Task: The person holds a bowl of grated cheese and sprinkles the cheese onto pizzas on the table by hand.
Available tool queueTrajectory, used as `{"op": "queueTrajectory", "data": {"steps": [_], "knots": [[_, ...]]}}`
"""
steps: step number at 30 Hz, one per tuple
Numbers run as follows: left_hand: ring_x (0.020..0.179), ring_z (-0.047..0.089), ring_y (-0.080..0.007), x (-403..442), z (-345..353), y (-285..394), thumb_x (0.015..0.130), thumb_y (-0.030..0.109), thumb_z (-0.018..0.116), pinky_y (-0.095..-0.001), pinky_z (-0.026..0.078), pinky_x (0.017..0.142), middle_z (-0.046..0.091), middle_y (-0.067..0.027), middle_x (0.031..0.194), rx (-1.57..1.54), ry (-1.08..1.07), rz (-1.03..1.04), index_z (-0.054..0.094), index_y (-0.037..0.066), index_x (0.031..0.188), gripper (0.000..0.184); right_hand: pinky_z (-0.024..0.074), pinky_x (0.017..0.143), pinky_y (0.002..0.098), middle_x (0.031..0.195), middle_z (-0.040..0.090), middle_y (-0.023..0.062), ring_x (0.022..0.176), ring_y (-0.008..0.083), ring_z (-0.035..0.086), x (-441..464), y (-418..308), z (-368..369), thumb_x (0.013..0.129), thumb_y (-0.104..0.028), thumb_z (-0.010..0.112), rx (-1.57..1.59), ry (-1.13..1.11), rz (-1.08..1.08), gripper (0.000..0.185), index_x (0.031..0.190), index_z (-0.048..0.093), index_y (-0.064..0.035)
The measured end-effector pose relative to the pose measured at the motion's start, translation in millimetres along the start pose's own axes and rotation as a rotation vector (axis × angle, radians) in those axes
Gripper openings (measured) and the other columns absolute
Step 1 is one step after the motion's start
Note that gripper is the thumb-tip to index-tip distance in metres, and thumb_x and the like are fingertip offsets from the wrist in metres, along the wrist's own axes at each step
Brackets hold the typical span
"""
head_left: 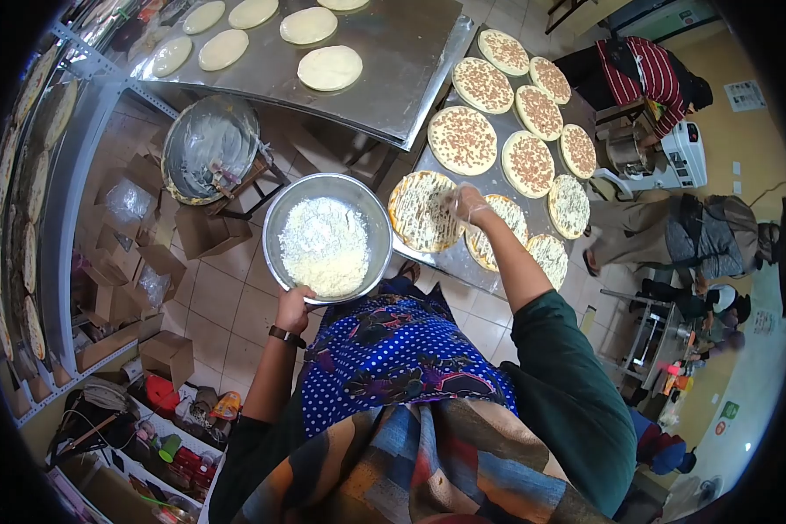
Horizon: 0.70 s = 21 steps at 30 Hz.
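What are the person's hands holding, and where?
The left hand holds the metal bowl by its near rim; whether the right hand holds anything can't be told.

I read dark green fabric on both arms from my remote seat: right sleeve (576, 397) loose, wrinkled, ends near the elbow; left sleeve (240, 445) partly hidden, looks nearly black in shadow. Dark strap (287, 337) on the left wrist, watch-like, can't make out a dial. Right hand (472, 206) has what I'd call a thin clear plastic glove, shiny and creased. Apron (380, 349) is bright blue, white polka dots, darker printed bands with red, grey and purple motifs. Over the chest I get a draped cloth (476, 458), blurry patchwork: brown, slate blue, rust, tan.
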<state>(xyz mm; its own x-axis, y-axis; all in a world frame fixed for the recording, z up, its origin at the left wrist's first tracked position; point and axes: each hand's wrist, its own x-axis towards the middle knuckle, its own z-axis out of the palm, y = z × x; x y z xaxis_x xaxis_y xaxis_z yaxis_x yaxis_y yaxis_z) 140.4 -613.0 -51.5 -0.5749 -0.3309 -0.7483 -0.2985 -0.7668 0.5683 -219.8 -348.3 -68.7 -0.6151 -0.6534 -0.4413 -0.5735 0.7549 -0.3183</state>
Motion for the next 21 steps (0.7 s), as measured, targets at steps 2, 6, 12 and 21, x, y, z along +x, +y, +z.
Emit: {"op": "queueTrajectory", "data": {"steps": [2, 6, 12, 21], "knots": [[0.088, 0.058, -0.0304, 5.5, -1.2, -3.6, 0.063, -0.009, 0.044, -0.0401, 0.056, 0.065, 0.050, -0.0166, 0.107, -0.039, -0.005, -0.023, 0.033, 0.000, 0.123, 0.061, 0.0487, 0.070, 0.0336, 0.085, 0.064, 0.0178, 0.077, 0.0278, 0.063, 16.6, 3.5, 3.8, 0.069, -0.009, 0.060, -0.003, 0.021, 0.105, 0.022, 0.090, 0.068, -0.0077], [0.090, 0.058, -0.0329, 10.1, -2.7, -8.2, 0.063, -0.011, 0.043, -0.0408, 0.057, 0.062, 0.048, -0.0187, 0.111, -0.063, 0.005, -0.033, 0.029, 0.002, 0.126, 0.066, 0.0490, 0.071, 0.0344, 0.085, 0.063, 0.0183, 0.080, 0.0309, 0.062, 18.4, 3.6, -2.7, 0.070, -0.010, 0.061, -0.087, 0.023, 0.178, 0.018, 0.086, 0.067, -0.0041], [0.079, 0.060, -0.0287, -1.7, 18.5, 3.5, 0.063, -0.008, 0.045, -0.0376, 0.057, 0.059, 0.049, -0.0174, 0.104, -0.062, -0.023, -0.014, 0.030, -0.001, 0.125, 0.064, 0.0489, 0.073, 0.0373, 0.086, 0.063, 0.0206, 0.082, 0.0339, 0.061, -18.2, -31.7, -35.0, 0.070, -0.016, 0.060, 0.048, 0.091, 0.137, 0.019, 0.083, 0.068, -0.0057], [0.080, 0.061, -0.0261, 1.4, 48.1, -0.5, 0.066, -0.006, 0.047, -0.0344, 0.057, 0.062, 0.052, -0.0138, 0.098, 0.072, -0.106, -0.001, 0.039, -0.003, 0.116, 0.050, 0.0483, 0.079, 0.0360, 0.094, 0.064, 0.0168, 0.084, 0.0289, 0.062, -20.6, -177.0, 59.6, 0.070, -0.027, 0.065, -0.230, -0.140, -0.089, 0.033, 0.097, 0.065, -0.0074]]}}
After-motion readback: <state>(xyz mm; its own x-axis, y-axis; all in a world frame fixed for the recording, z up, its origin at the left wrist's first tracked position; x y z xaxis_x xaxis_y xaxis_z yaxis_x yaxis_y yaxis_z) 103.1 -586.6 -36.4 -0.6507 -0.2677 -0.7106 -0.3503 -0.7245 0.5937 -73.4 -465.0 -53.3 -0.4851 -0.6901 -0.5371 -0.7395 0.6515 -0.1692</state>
